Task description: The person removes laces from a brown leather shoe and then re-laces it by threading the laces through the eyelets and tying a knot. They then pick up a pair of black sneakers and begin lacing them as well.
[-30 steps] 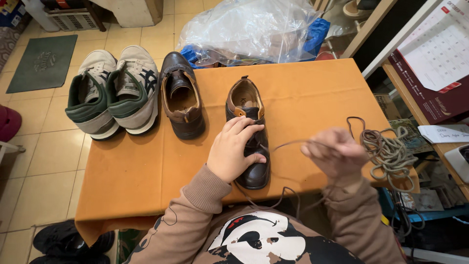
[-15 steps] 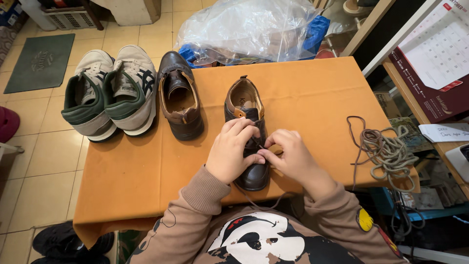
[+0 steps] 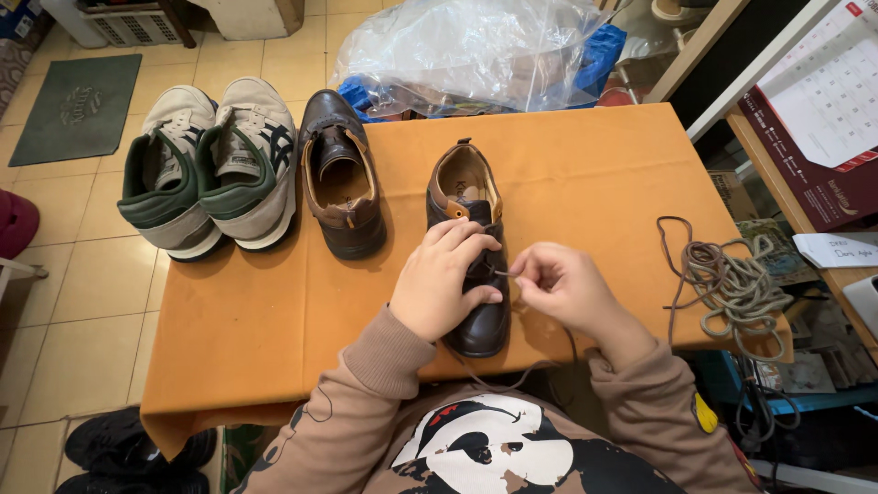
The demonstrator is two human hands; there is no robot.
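Leather shoe [image 3: 476, 265], thin dark lace [image 3: 505, 273]

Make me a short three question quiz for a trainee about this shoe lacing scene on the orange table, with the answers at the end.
1. True or false: the left hand rests on the dark brown shoe that stands nearest the person.
2. What does the right hand pinch between its fingertips? A. a brush B. a dark lace end C. a cloth
3. Which things lie on the orange table to the right of the hands?

Key
1. True.
2. B. The dark lace end sits over the shoe's front.
3. A loose pile of tangled laces. The pair of green and beige sneakers and the other brown shoe stand on the left.
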